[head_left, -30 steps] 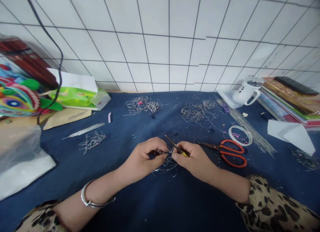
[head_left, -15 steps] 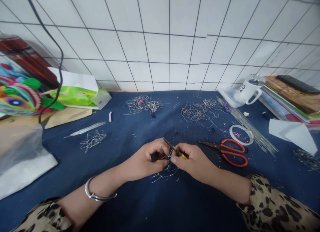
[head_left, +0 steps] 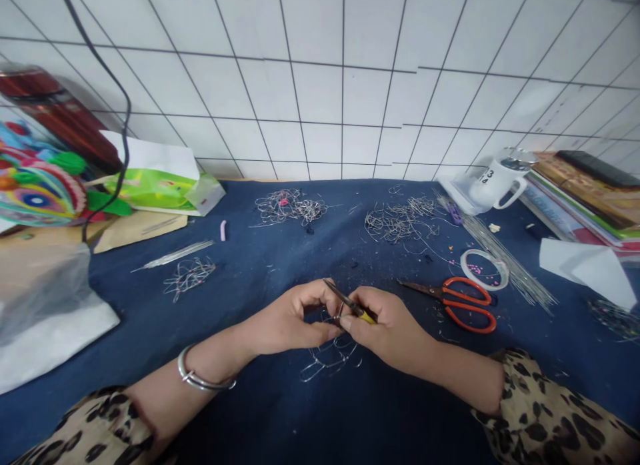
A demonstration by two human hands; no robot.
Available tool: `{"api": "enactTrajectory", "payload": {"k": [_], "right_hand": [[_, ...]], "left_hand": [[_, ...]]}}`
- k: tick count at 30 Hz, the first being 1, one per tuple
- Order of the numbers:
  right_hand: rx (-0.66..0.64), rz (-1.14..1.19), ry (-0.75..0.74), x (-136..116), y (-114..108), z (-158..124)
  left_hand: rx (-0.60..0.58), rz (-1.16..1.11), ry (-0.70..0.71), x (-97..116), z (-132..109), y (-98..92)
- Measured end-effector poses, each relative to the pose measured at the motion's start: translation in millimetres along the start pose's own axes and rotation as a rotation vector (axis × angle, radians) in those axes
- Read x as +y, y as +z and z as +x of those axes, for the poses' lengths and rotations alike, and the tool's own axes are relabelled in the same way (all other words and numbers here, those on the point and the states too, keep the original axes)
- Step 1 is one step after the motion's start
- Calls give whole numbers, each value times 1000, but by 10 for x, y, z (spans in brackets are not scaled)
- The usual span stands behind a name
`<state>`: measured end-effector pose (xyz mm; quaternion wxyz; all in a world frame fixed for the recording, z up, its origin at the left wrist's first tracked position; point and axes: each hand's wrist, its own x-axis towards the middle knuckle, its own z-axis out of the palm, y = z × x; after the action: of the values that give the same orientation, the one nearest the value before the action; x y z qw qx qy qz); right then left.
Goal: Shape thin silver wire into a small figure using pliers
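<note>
My left hand (head_left: 299,318) pinches a bent piece of thin silvery wire (head_left: 330,363), its thumb and fingers curled close to my right fingertips. Loops of that wire hang below both hands over the blue cloth. In my right hand (head_left: 387,323) is a slim dark metal tool with a yellow handle (head_left: 369,316); its tip points up and left past my left fingers. The right thumb and forefinger also press near the wire. The exact contact point between the fingers is hidden.
Orange-handled scissors (head_left: 469,306) lie right of my hands, near a round lid with pink beads (head_left: 484,270) and a bundle of straight wires (head_left: 510,261). Tangled wire heaps (head_left: 400,221) lie farther back. A white mug (head_left: 503,183) stands by the tiled wall. Left is a plastic bag (head_left: 45,318).
Both hands stay together with the wire and tool, shifting only slightly. The hanging wire loops have turned a little. The whole view has moved slightly.
</note>
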<state>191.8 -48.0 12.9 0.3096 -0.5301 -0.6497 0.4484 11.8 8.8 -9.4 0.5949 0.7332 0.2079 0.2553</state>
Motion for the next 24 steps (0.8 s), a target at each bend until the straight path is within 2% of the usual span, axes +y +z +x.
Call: {"api": "enactTrajectory", "payload": {"k": [7, 14, 24], "right_hand": [[39, -47, -4, 3, -53, 9], [6, 6, 46, 18, -84, 19], [-35, 96, 75, 42, -108, 26]], "left_hand": [[37, -10, 10, 33, 27, -22], [-30, 35, -5, 31, 18, -54], [-39, 84, -11, 6, 6, -73]]}}
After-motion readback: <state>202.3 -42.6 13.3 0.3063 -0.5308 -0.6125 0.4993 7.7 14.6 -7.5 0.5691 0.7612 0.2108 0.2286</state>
